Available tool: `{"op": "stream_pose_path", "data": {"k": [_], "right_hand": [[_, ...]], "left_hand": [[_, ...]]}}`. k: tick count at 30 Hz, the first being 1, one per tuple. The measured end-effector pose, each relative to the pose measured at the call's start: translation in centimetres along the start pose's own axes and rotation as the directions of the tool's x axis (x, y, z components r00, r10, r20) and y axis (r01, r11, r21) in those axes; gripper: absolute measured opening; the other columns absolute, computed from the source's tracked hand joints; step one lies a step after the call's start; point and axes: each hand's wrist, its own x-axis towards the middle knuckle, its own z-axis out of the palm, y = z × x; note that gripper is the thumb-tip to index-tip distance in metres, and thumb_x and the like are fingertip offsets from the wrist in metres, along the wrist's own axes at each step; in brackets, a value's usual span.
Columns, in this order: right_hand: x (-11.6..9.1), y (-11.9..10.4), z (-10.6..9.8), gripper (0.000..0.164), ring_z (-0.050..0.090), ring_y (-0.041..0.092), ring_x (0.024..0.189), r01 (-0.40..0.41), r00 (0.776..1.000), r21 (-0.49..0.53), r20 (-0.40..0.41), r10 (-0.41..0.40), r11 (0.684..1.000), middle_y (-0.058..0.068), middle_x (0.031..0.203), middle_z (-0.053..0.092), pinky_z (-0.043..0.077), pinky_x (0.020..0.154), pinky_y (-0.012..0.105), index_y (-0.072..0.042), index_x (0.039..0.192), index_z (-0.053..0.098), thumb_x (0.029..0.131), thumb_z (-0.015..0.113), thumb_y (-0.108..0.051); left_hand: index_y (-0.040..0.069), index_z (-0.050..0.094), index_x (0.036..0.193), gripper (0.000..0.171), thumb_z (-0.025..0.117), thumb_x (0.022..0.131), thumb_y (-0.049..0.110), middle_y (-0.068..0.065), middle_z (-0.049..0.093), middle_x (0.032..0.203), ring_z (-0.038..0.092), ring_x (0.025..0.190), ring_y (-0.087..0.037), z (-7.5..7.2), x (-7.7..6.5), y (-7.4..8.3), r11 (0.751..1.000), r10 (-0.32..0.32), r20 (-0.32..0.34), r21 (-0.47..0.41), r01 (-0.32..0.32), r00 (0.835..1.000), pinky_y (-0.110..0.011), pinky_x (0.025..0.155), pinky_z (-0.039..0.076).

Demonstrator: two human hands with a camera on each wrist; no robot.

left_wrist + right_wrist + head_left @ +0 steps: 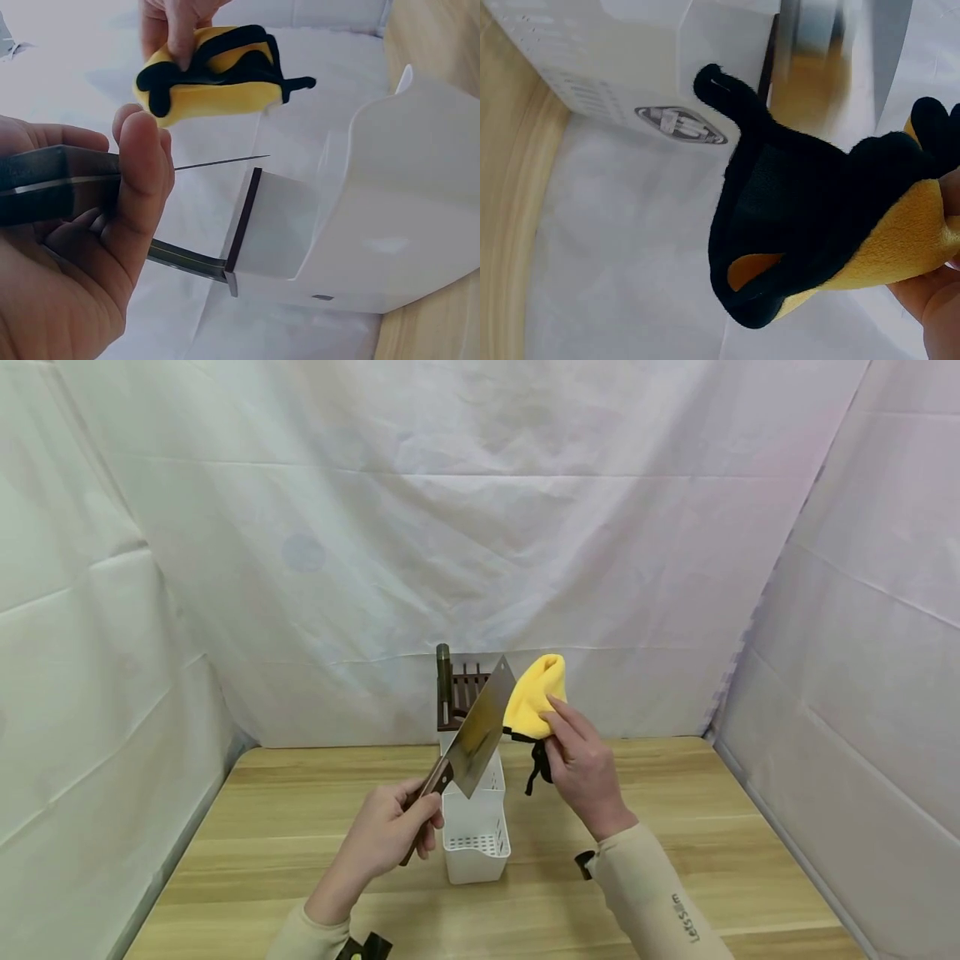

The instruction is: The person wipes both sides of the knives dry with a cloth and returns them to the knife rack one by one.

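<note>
My left hand [390,827] grips a cleaver [483,722] by its dark handle, and the wide blade slants up and to the right. In the left wrist view the handle [60,180] lies in the curled fingers and the blade shows edge-on as a thin line. My right hand [585,764] pinches a yellow cloth [536,697] with black trim, close beside the blade's right face. The right wrist view shows the cloth's black edging [780,202] folded over; whether it touches the blade is unclear.
Behind the cleaver stands a white plastic rack [476,835] with perforated compartments and a brown slotted knife holder [468,689] at its back. A dark green-handled tool [444,668] stands in the holder. All rest on a wooden table [322,827] enclosed by white sheeting [450,552].
</note>
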Motion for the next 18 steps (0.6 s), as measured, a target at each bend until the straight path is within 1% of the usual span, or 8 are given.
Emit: {"op": "stream_pose_path", "data": {"k": [5, 8, 11, 14, 18], "right_hand": [[-0.7, 0.8, -0.4, 0.031, 0.070, 0.042, 0.107, -0.017, 0.999, -0.007, 0.046, 0.018, 1.000, 0.024, 0.124, 0.069, 0.059, 0.084, 0.046, 0.008, 0.109, 0.072, 0.081, 0.068, 0.020], [-1.2, 1.2, -0.6, 0.029, 0.070, 0.043, 0.106, -0.024, 0.997, -0.012, 0.078, 0.025, 1.000, 0.025, 0.123, 0.069, 0.060, 0.084, 0.046, 0.009, 0.108, 0.072, 0.081, 0.068, 0.020], [-1.8, 1.7, -0.7, 0.029, 0.070, 0.043, 0.105, -0.026, 0.993, -0.032, 0.114, 0.029, 0.999, 0.026, 0.122, 0.069, 0.060, 0.083, 0.047, 0.009, 0.108, 0.072, 0.081, 0.070, 0.020], [-2.5, 2.1, -0.8, 0.031, 0.070, 0.043, 0.105, -0.031, 0.987, -0.066, 0.153, 0.040, 0.997, 0.026, 0.122, 0.069, 0.061, 0.081, 0.047, 0.009, 0.109, 0.072, 0.080, 0.072, 0.020], [-3.6, 2.8, -1.0, 0.030, 0.070, 0.043, 0.105, -0.040, 0.976, -0.113, 0.207, 0.063, 0.993, 0.025, 0.121, 0.069, 0.061, 0.080, 0.046, 0.008, 0.109, 0.072, 0.080, 0.075, 0.018]], "left_hand": [[-0.002, 0.064, 0.090, 0.022, 0.053, 0.105, 0.009, -0.009, 0.065, 0.074, 0.063, 0.052, -0.019, -0.2, 0.1, 0.4, 1.000, -0.011, -0.013, 0.008, 0.011, 1.000, -0.040, 0.051, 0.058], [-0.001, 0.064, 0.088, 0.023, 0.053, 0.105, 0.010, -0.008, 0.065, 0.071, 0.063, 0.051, -0.019, -0.3, 0.1, 0.7, 1.000, -0.013, -0.017, 0.016, 0.013, 1.000, -0.039, 0.051, 0.058], [-0.001, 0.064, 0.086, 0.025, 0.054, 0.105, 0.011, -0.009, 0.064, 0.070, 0.063, 0.051, -0.019, -0.4, 0.2, 0.8, 1.000, -0.011, -0.016, 0.022, 0.011, 1.000, -0.039, 0.050, 0.057], [-0.001, 0.064, 0.086, 0.026, 0.054, 0.106, 0.011, -0.014, 0.065, 0.070, 0.063, 0.051, -0.019, -0.4, 0.2, 0.9, 0.999, -0.005, -0.013, 0.031, 0.005, 1.000, -0.037, 0.050, 0.057], [-0.001, 0.064, 0.085, 0.027, 0.053, 0.106, 0.012, -0.013, 0.065, 0.070, 0.063, 0.051, -0.019, -0.5, 0.3, 1.0, 0.999, 0.008, -0.011, 0.044, -0.007, 1.000, -0.038, 0.050, 0.057]]}}
